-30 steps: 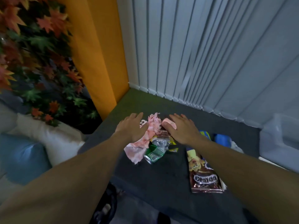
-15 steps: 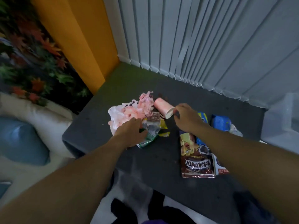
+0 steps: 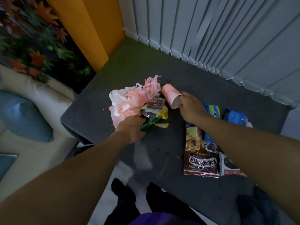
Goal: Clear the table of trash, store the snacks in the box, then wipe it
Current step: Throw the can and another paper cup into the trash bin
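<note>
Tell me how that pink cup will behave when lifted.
The pink cup looks like thin paper, so probably light and crushable where the right hand pinches its rim. Lying on its side, it may roll if released.

Dark grey table top (image 3: 162,143): matt, faintly speckled. Far left, a crumpled pink-and-white plastic bag (image 3: 128,101), thin with a soft sheen, touching crinkled yellow and green foil wrappers (image 3: 155,114), glossy. Pink paper cup (image 3: 170,96), matt. Near right, brown cereal pouch (image 3: 201,159), shiny film.

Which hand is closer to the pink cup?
Right. The right hand grips the pink cup at its rim; the left hand is apart, gripping the wrappers.
</note>
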Available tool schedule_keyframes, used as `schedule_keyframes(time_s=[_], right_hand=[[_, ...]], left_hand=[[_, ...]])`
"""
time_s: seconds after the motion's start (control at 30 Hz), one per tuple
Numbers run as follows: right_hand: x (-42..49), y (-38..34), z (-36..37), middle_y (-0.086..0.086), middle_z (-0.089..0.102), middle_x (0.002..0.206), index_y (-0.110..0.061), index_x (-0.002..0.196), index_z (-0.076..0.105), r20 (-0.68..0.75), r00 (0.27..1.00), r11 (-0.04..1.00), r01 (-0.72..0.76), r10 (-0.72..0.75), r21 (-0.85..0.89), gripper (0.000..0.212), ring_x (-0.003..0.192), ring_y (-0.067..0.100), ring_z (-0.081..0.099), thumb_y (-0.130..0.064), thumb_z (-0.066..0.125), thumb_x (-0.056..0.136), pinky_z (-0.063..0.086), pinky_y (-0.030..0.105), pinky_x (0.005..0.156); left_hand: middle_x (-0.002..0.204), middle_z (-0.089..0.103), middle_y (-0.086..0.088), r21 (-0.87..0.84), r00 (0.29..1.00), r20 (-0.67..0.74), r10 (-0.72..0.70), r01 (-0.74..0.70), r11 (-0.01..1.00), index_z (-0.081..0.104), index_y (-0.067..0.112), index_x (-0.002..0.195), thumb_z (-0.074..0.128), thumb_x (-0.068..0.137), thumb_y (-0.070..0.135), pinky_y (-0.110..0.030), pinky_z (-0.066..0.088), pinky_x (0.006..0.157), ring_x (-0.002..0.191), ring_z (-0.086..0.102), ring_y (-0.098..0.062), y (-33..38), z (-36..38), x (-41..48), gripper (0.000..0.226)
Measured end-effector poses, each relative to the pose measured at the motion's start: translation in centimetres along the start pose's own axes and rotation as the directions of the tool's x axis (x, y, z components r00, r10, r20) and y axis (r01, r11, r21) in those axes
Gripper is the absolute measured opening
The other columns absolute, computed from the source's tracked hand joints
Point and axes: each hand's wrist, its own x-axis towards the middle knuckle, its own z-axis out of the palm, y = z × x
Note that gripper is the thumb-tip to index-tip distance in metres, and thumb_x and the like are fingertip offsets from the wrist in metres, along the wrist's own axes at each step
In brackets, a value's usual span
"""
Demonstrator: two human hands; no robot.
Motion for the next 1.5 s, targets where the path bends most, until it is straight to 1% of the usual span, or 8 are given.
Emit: schedule_keyframes(time_s=[0.13,0.3,0.53,0.73,0.83,0.97,1.13,1.5], right_hand=[[0.0,-0.4,-1.8,0.017,0.057,0.13,0.002,0.121,0.061,-0.092,0.996,1.0,-0.024,0.024,-0.002,0.029,0.113,0.039,0.057,-0.008,0.053,0.096,0.043,0.039,0.089],[-0.5,-1.9,-4.8,0.021,0.061,0.111,0.005,0.1,0.065,-0.213,0.977,1.0,-0.018,0.019,0.006,0.017,0.099,0.041,0.06,-0.004,0.054,0.09,0.041,0.039,0.075],[-1.4,-4.6,-8.3,0.011,0.062,0.097,-0.019,0.082,0.052,-0.318,0.945,0.983,-0.014,0.072,0.182,0.021,0.09,0.037,0.059,0.002,0.053,0.081,0.037,0.033,0.068],[-1.5,-7.3,-10.4,0.008,0.06,0.1,-0.021,0.095,0.042,-0.361,0.927,0.962,-0.001,0.103,0.271,0.025,0.089,0.031,0.056,-0.001,0.054,0.088,0.043,0.039,0.07],[-1.6,-8.6,-11.1,0.007,0.06,0.101,-0.018,0.105,0.044,-0.372,0.922,0.953,0.012,0.107,0.302,0.028,0.09,0.029,0.055,0.001,0.057,0.088,0.041,0.037,0.07],[-1.3,-10.2,-11.5,0.01,0.065,0.117,-0.014,0.126,0.051,-0.402,0.915,0.951,0.099,0.028,0.293,0.041,0.108,0.03,0.059,0.001,0.058,0.088,0.051,0.042,0.088],[-0.9,-12.7,-10.3,0.009,0.067,0.114,-0.017,0.115,0.066,-0.377,0.923,0.961,0.169,-0.077,0.217,0.035,0.105,0.031,0.06,-0.001,0.051,0.088,0.05,0.039,0.088],[-1.3,-23.5,-3.2,0.007,0.069,0.124,-0.016,0.127,0.068,-0.159,0.946,0.918,0.316,-0.284,0.242,0.039,0.114,0.027,0.063,-0.004,0.051,0.094,0.048,0.031,0.096]], left_hand=[[0.124,0.064,0.0,-0.028,1.0,-0.004,0.003,-0.003,1.0,0.062,0.029,0.13,0.069,0.082,0.036,-0.036,0.051,0.088,0.113,0.059,-0.027,0.0,-1.3,-0.7,0.049],[0.124,0.065,-0.001,-0.034,0.998,-0.043,0.044,-0.046,0.998,0.061,0.027,0.134,0.068,0.079,0.038,-0.04,0.053,0.089,0.11,0.06,-0.026,0.0,-3.6,-1.9,0.056],[0.101,0.066,0.005,0.024,0.985,-0.147,0.087,-0.084,0.996,0.066,0.031,0.109,0.064,0.082,0.038,-0.035,0.048,0.074,0.095,0.061,-0.022,-0.1,-6.6,-3.7,0.028],[0.081,0.059,0.011,-0.026,0.974,-0.209,0.089,-0.097,0.995,0.064,0.029,0.092,0.062,0.081,0.03,-0.033,0.047,0.069,0.079,0.054,-0.017,-0.7,-8.9,-5.8,0.011],[0.09,0.063,0.005,-0.019,0.962,-0.267,0.057,-0.064,0.998,0.065,0.024,0.098,0.065,0.081,0.032,-0.036,0.049,0.073,0.084,0.057,-0.022,-1.3,-9.7,-6.5,0.019],[0.09,0.062,0.003,-0.061,0.941,-0.336,-0.026,0.005,0.998,0.066,0.025,0.109,0.065,0.081,0.03,-0.037,0.051,0.073,0.085,0.061,-0.025,-2.3,-10.5,-7.6,0.028],[0.094,0.069,0.001,-0.102,0.916,-0.38,-0.128,0.096,0.99,0.066,0.028,0.109,0.063,0.08,0.036,-0.042,0.055,0.076,0.086,0.064,-0.026,-4.9,-10.5,-9.1,0.03],[0.089,0.067,-0.004,-0.279,0.819,-0.405,-0.405,0.311,0.908,0.066,0.024,0.099,0.062,0.077,0.032,-0.034,0.047,0.067,0.085,0.063,-0.033,-14.3,-6.6,-15.3,0.024]])
